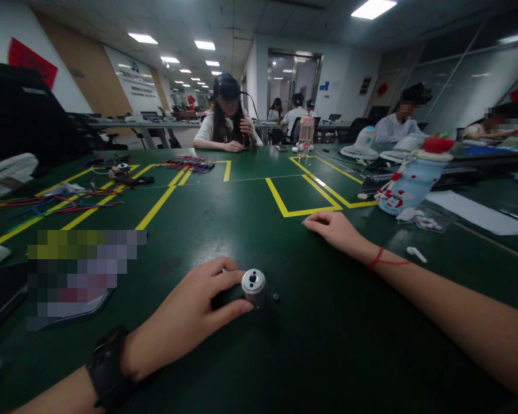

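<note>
A small silver metal cylinder (pixel 254 290), resembling a small motor, stands upright on the green table, its top face showing a dark centre and small holes. The thumb and fingers of my left hand (pixel 194 310) grip it from the left side. Just right of the cylinder lies a tiny round metal piece (pixel 276 297) with a dark hole. Farther off, my right hand (pixel 334 230) is low over the table by the yellow tape, its fingers curled and their tips together. Whatever may be between those fingertips is too small or hidden to see.
On the right are a light-blue bottle (pixel 410 184), a white earbud (pixel 416 254) and paper (pixel 479 213). Loose wires (pixel 69 201) and a blurred-out packet (pixel 82 276) lie left. A wire bundle (pixel 190 164) lies near a person (pixel 228 123) seated opposite.
</note>
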Available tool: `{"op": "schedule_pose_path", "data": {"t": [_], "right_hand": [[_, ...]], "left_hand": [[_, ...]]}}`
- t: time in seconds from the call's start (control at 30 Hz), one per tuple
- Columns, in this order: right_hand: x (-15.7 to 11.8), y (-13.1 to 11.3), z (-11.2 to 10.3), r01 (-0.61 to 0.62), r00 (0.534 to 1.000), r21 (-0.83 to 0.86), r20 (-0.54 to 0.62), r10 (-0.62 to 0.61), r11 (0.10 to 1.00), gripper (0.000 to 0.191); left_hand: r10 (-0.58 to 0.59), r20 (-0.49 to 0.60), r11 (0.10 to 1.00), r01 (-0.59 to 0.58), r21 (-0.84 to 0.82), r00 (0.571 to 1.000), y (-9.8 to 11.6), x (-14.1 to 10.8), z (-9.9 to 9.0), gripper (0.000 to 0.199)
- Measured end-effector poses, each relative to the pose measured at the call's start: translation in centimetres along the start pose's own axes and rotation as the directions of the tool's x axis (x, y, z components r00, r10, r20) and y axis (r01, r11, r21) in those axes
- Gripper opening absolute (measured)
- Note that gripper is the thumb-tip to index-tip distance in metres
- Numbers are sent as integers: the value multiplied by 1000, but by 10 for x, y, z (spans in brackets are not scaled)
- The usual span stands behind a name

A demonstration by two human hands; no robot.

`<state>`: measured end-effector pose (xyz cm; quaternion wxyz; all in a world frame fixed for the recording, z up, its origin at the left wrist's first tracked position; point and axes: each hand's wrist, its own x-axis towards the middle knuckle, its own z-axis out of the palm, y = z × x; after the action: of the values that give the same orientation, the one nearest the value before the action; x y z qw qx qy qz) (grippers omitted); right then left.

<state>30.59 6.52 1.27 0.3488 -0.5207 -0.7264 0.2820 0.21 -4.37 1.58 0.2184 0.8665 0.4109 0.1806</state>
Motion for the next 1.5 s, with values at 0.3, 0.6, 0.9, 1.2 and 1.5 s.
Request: {"op": "schedule_pose_path", "data": {"t": [0.3,0.6,0.9,1.2,1.5], "right_hand": [[-40,-66,44,510,723,-7,545,-424,860,19],[-47,-101,65,488,841,141,188,-507,861,12],[-39,-92,42,325,942,149,36,-334,934,21],[3,-11,8,-48,968,264,-224,109,963,40],[-4,-21,11,-19,994,125,-107,32,992,40]], "left_hand": [[15,-11,1000,-15,20,1000,-11,-5,-6,19],[28,-34,999,-27,38,999,-16,-12,-8,17],[18,-18,999,-17,29,1000,-2,-14,-12,16],[15,-12,1000,-14,11,1000,12,-15,-13,18],[14,-22,1000,-14,20,1000,15,-18,-16,18]]}}
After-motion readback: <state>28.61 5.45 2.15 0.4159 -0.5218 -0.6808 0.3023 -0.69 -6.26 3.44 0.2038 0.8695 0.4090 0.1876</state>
